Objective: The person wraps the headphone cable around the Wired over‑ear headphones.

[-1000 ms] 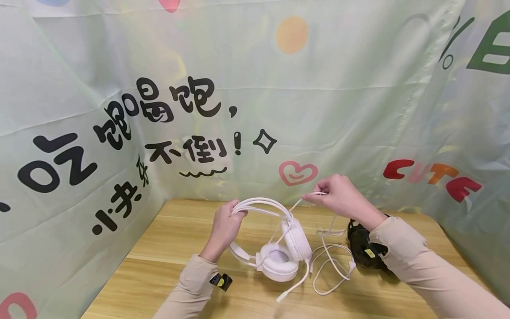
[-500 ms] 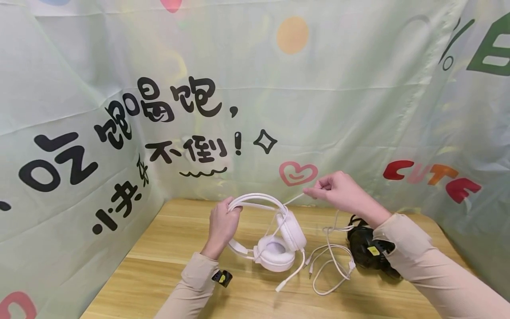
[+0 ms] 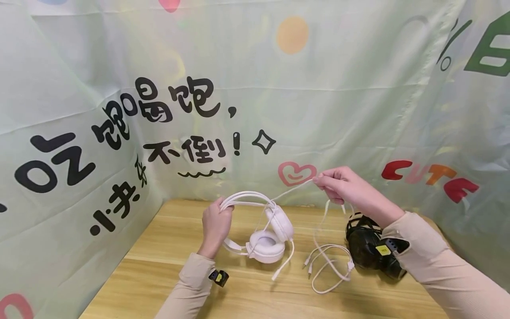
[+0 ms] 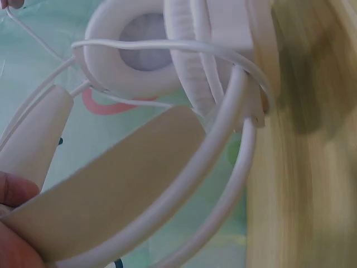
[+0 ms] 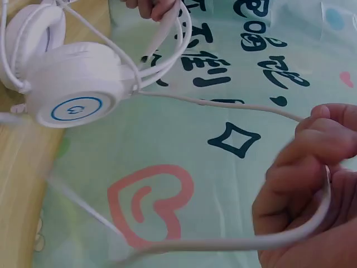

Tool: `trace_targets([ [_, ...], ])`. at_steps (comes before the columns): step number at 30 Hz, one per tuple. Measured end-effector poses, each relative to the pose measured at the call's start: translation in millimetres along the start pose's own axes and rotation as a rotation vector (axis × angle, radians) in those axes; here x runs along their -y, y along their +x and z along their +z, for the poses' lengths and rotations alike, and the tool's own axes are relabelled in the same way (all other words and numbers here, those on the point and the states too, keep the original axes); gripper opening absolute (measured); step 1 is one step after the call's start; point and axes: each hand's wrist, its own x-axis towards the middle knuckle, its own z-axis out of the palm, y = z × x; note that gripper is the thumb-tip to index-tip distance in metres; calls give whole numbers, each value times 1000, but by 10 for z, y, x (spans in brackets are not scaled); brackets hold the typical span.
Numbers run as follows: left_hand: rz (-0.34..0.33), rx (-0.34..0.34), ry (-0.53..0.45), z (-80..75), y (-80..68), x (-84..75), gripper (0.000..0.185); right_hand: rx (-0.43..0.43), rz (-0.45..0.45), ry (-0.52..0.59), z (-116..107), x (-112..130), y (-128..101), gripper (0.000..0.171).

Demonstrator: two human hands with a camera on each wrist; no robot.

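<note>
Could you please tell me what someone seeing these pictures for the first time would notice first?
Most likely the white headset at the middle of the wooden table, gripped by its headband in the left hand. Next, its white cable, pinched in the raised right hand and trailing in loops onto the table. A black headset lies to the right, and a pale green printed cloth surrounds everything.

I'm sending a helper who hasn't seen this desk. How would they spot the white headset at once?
On the wooden table before the printed backdrop, find the left hand gripping a headband. That is the white headset, its cord pinched by the right hand; the headset beside it is black.
</note>
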Motion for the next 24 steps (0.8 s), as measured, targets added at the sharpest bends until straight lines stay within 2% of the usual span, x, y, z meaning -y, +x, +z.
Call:
trace_targets([
  [8, -28, -25, -36, -17, 36, 44, 24, 0, 1, -35, 40, 10, -5, 48],
  [13, -57, -48, -62, -15, 59, 55, 25, 12, -6, -38, 70, 65, -39, 40],
  [24, -96, -83, -61, 8, 115, 114, 16, 35, -32, 53, 117, 191, -126, 35],
])
